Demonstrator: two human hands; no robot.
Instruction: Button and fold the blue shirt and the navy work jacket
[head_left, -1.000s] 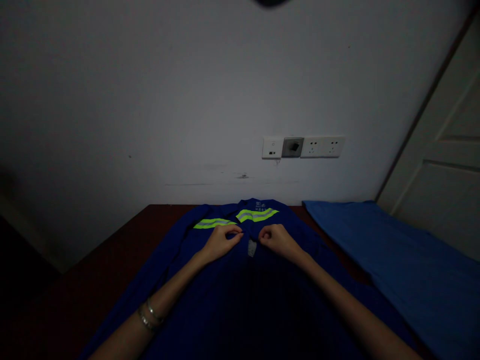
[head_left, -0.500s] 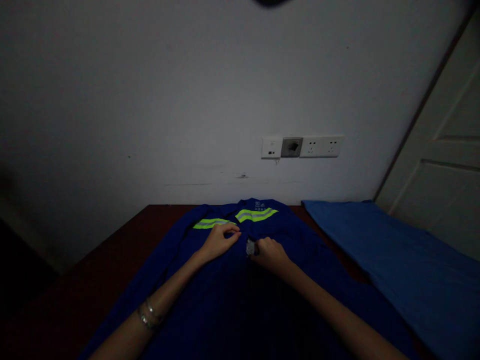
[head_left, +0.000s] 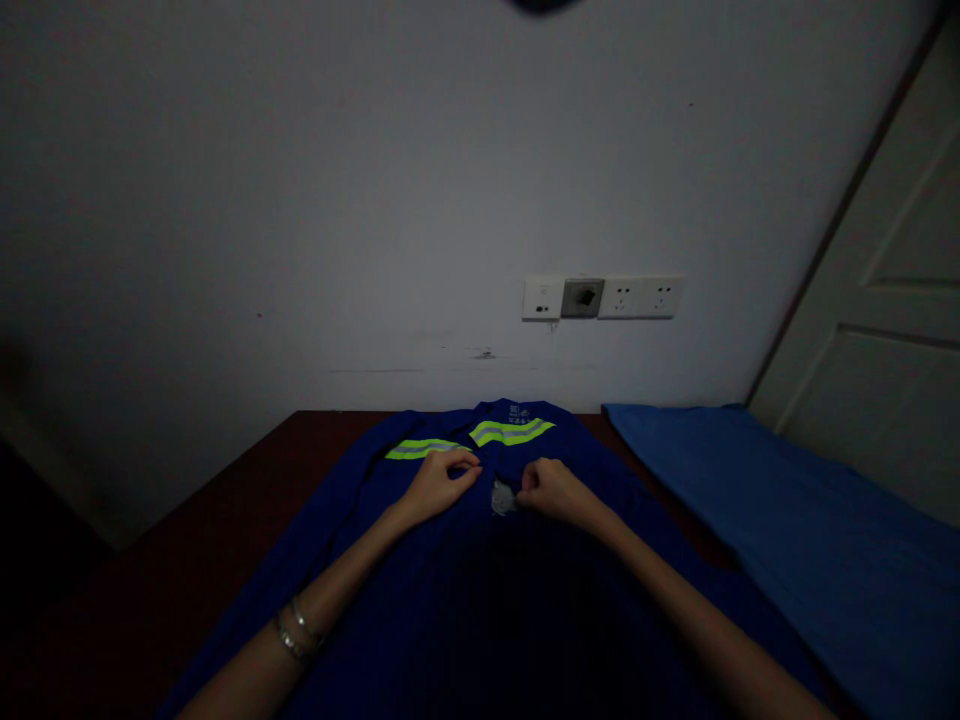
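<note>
A dark blue work jacket point(head_left: 442, 560) with yellow-green reflective strips lies spread out, collar toward the wall. My left hand point(head_left: 441, 482) rests on its front left of the middle, thumb and forefinger closed in a pinch at the front edge. My right hand point(head_left: 553, 488) is closed too, its curled fingers on the cloth right of the middle. Between the hands shows a light grey patch point(head_left: 502, 498), partly bordered by blue cloth; what it is I cannot make out. Deep shadow hides the jacket's lower part.
The jacket lies on a dark red-brown table point(head_left: 247, 500) against a pale wall. A lighter blue folded cloth point(head_left: 810, 530) lies at the right. Sockets and switches point(head_left: 604, 298) are on the wall, and a panelled door point(head_left: 900, 330) stands at the far right.
My right hand has moved slightly right and up, away from the middle. More of the grey patch shows. My left hand has stayed in place.
</note>
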